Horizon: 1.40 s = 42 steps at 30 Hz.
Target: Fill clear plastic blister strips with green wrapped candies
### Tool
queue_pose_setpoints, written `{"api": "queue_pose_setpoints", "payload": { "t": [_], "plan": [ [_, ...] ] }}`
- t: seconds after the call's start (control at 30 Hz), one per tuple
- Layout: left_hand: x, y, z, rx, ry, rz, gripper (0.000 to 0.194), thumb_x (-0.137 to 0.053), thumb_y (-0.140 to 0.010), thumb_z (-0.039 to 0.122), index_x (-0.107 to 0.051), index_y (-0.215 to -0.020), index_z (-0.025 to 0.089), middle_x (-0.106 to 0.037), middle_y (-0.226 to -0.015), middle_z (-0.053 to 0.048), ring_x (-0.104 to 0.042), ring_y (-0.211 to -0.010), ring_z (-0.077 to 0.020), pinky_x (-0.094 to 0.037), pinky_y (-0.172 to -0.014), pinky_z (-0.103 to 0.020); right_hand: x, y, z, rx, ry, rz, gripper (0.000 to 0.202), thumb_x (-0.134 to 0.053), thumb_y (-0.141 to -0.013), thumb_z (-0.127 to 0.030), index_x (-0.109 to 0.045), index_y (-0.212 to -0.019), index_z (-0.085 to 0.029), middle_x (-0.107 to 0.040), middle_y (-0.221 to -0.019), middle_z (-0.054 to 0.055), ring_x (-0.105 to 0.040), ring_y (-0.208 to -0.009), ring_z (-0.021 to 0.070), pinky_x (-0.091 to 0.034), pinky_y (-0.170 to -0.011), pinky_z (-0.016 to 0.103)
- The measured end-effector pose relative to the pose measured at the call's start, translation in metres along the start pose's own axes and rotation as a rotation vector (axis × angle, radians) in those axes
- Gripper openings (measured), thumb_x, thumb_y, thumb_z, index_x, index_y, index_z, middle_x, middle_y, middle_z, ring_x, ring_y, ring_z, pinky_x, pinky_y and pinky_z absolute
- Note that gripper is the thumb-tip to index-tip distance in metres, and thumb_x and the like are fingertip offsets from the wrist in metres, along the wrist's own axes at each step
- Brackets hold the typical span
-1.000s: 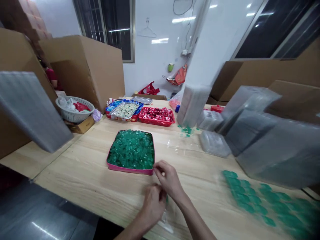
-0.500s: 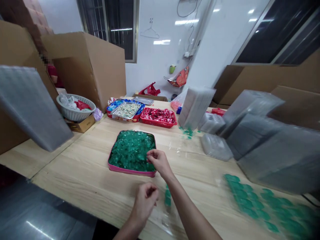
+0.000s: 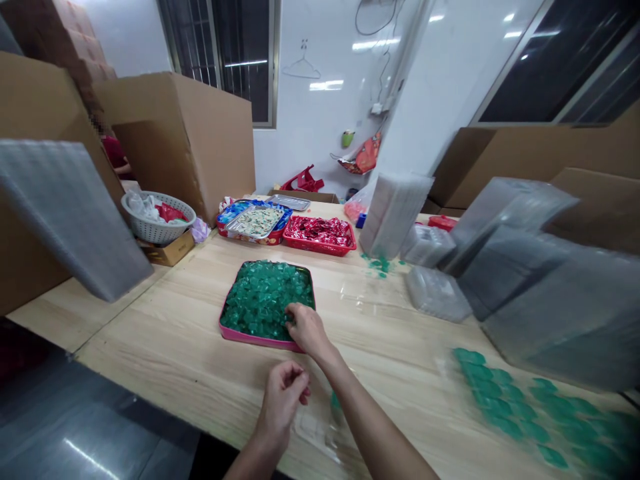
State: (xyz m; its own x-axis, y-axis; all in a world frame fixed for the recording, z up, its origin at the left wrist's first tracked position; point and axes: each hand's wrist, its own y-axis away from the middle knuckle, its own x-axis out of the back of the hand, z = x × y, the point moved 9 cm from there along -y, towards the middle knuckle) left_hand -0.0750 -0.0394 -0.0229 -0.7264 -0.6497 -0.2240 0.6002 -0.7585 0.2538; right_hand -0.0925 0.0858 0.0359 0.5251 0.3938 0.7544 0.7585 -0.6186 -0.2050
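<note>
A pink-rimmed tray (image 3: 260,339) holds a heap of small green translucent pieces (image 3: 265,293). At the heap's right front edge, my right hand (image 3: 306,328) reaches in, its fingers drawn together against the pieces; whatever lies between the fingertips is hidden. My left hand (image 3: 284,395) is curled closed in front of the tray, thumb against fingers, and I cannot see what it holds, if anything. Under my right forearm lies a clear plastic tray (image 3: 320,427) with a bit of green in it, partly covered by the arm.
Clear trays filled with green (image 3: 525,407) lie at the right, blurred. Stacks of clear plastic trays (image 3: 560,300) stand behind them, and another stack (image 3: 75,213) leans at left. A red basket of red packets (image 3: 320,233) and a tray of pale pieces (image 3: 257,221) sit farther back.
My right hand has moved slightly left and lower, into the green pieces. My left hand has shifted a little left. The view has turned slightly.
</note>
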Motion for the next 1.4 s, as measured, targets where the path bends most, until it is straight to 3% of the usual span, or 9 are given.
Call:
{"api": "queue_pose_setpoints", "payload": {
  "t": [0.13, 0.3, 0.4, 0.5, 0.7, 0.77, 1.0, 1.2, 1.4],
  "plan": [
    [0.010, -0.001, 0.005, -0.062, -0.042, 0.033, 0.021, -0.062, -0.067, 0.034, -0.056, -0.064, 0.014, -0.052, -0.056, 0.001, -0.048, -0.053, -0.0103, -0.036, -0.049, -0.022, 0.010, 0.007, 0.000, 0.028, -0.101, 0.021, 0.026, -0.054, -0.066, -0.006, -0.065, -0.086, -0.019, -0.065, -0.082, 0.004, -0.058, -0.075, 0.0168, -0.044, -0.074, 0.027],
    [0.014, 0.000, 0.027, -0.215, -0.049, 0.056, 0.021, -0.061, -0.070, 0.023, -0.060, -0.089, 0.014, -0.058, -0.071, -0.001, -0.053, -0.063, -0.0115, -0.043, -0.057, -0.022, 0.029, 0.051, 0.021, -0.132, -0.863, 0.001, 0.020, -0.066, -0.065, -0.021, -0.065, -0.084, -0.017, -0.061, -0.070, -0.001, -0.056, -0.063, 0.0130, -0.045, -0.061, 0.024],
    [-0.003, 0.004, 0.035, -0.241, -0.006, -0.087, 0.041, -0.060, -0.073, 0.021, -0.056, -0.113, 0.017, -0.061, -0.082, -0.002, -0.056, -0.069, -0.0126, -0.046, -0.061, -0.023, 0.024, 0.091, 0.029, -0.300, -1.155, -0.043, 0.023, -0.075, -0.060, -0.024, -0.068, -0.081, -0.017, -0.064, -0.069, -0.001, -0.056, -0.061, 0.0116, -0.044, -0.061, 0.024],
    [-0.021, 0.009, 0.035, -0.234, -0.081, -0.249, 0.032, -0.060, -0.073, 0.018, -0.064, -0.104, 0.015, -0.061, -0.077, -0.003, -0.055, -0.067, -0.0125, -0.046, -0.061, -0.023, 0.017, 0.121, 0.032, -0.408, -1.306, -0.057, 0.023, -0.078, -0.059, -0.027, -0.068, -0.078, -0.018, -0.065, -0.067, 0.000, -0.055, -0.058, 0.0108, -0.042, -0.059, 0.023],
    [-0.030, 0.011, 0.035, -0.281, -0.131, -0.311, 0.006, -0.067, -0.066, 0.016, -0.065, -0.071, 0.014, -0.058, -0.077, -0.003, -0.055, -0.070, -0.0134, -0.045, -0.063, -0.023, 0.027, 0.140, 0.041, -0.366, -1.253, 0.046, 0.021, -0.078, -0.060, -0.029, -0.068, -0.074, -0.018, -0.063, -0.073, 0.001, -0.054, -0.064, 0.0121, -0.042, -0.062, 0.024],
    [-0.032, 0.010, 0.034, -0.240, -0.085, -0.313, 0.008, -0.070, -0.062, 0.015, -0.063, -0.065, 0.014, -0.057, -0.075, -0.002, -0.055, -0.069, -0.0128, -0.044, -0.062, -0.022, 0.028, 0.142, 0.041, -0.340, -1.263, 0.046, 0.022, -0.078, -0.060, -0.027, -0.067, -0.076, -0.018, -0.062, -0.071, 0.000, -0.053, -0.063, 0.0111, -0.042, -0.061, 0.023],
    [-0.044, 0.009, 0.020, -0.015, -0.036, -0.314, 0.014, -0.073, -0.058, 0.022, -0.064, -0.065, 0.012, -0.059, -0.063, -0.001, -0.048, -0.054, -0.0086, -0.037, -0.050, -0.021, 0.030, 0.149, 0.046, -0.365, -1.232, 0.008, 0.026, -0.078, -0.059, -0.026, -0.062, -0.077, -0.017, -0.059, -0.068, -0.002, -0.052, -0.059, 0.0097, -0.043, -0.058, 0.022],
    [-0.041, 0.010, -0.017, 0.151, -0.100, -0.286, 0.025, -0.071, -0.055, 0.027, -0.055, -0.070, 0.015, -0.054, -0.048, 0.005, -0.048, -0.041, -0.0094, -0.033, -0.040, -0.019, 0.027, 0.168, 0.056, -0.390, -0.963, 0.001, 0.016, -0.068, -0.067, -0.025, -0.058, -0.076, -0.017, -0.050, -0.059, -0.005, -0.045, -0.051, 0.0091, -0.037, -0.046, 0.019],
    [-0.046, 0.008, -0.020, -0.080, -0.639, -0.312, 0.006, -0.056, -0.065, 0.016, -0.058, -0.059, 0.015, -0.053, -0.051, 0.002, -0.049, -0.048, -0.0111, -0.036, -0.049, -0.022, 0.029, 0.179, 0.058, -0.359, -0.444, 0.047, 0.007, -0.052, -0.071, -0.016, -0.058, -0.069, -0.017, -0.054, -0.056, -0.003, -0.049, -0.052, 0.0121, -0.038, -0.052, 0.022]
  ]
}}
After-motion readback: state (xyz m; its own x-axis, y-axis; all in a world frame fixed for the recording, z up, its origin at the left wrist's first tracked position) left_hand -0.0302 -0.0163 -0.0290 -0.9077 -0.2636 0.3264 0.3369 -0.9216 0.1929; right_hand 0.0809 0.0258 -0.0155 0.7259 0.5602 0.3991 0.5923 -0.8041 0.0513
